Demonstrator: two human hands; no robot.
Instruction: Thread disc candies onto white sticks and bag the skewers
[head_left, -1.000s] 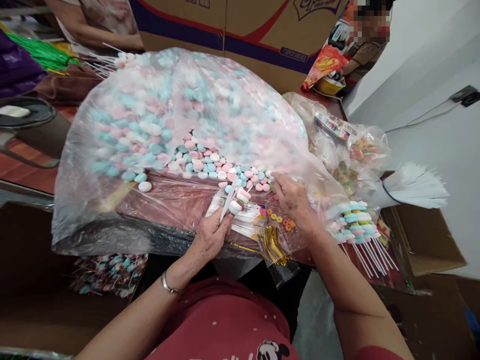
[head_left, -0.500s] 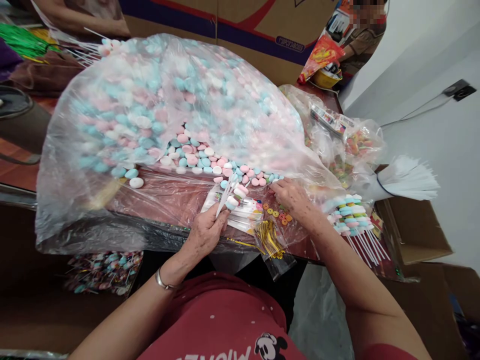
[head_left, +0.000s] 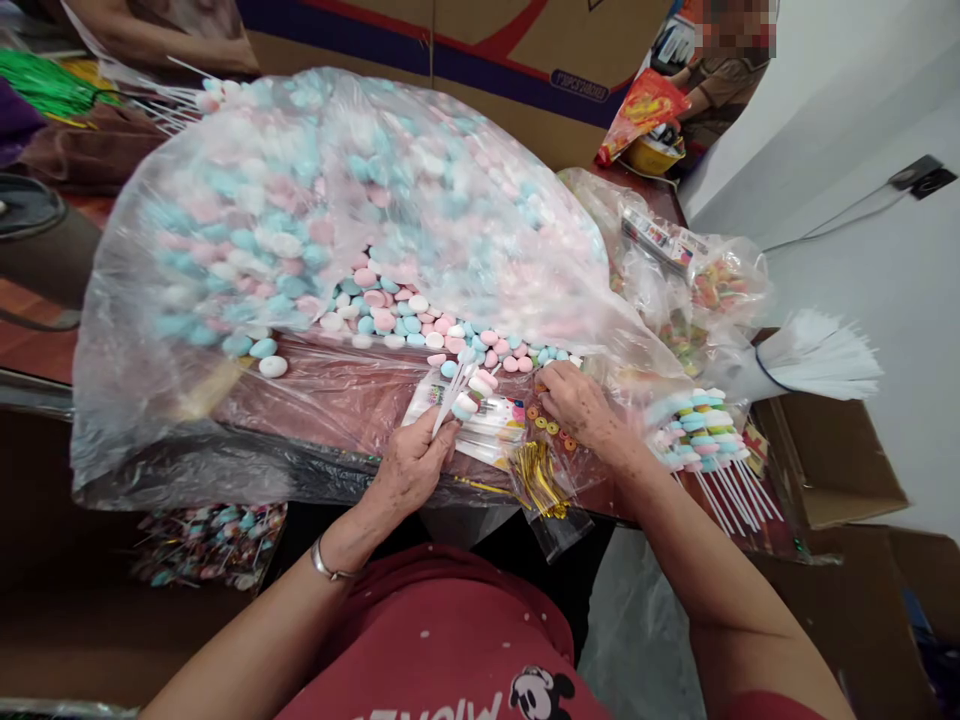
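My left hand (head_left: 418,458) is closed around several thin white sticks (head_left: 448,392), which slant up past the fingertips. Pink, white and blue marshmallows (head_left: 465,404) are threaded at the upper end of at least one. To the right, my right hand (head_left: 579,400) has its fingers bent together; whatever is between them is hidden. It rests beside small orange and yellow gummy rings (head_left: 553,428), at the edge of the loose marshmallows (head_left: 517,363). Below the left fingers lie printed clear packets (head_left: 491,440). Gold twist ties (head_left: 541,480) lie close to the table edge.
A huge clear bag of marshmallows (head_left: 300,200) covers most of the table. Finished marshmallow skewers (head_left: 705,430) lie at the right, near a bundle of white sticks (head_left: 817,355) and a cardboard box (head_left: 847,460). Another person (head_left: 727,90) sits at the back right.
My right hand has shifted slightly left, over the gummy rings, covering some of them. My left hand stays put with the sticks.
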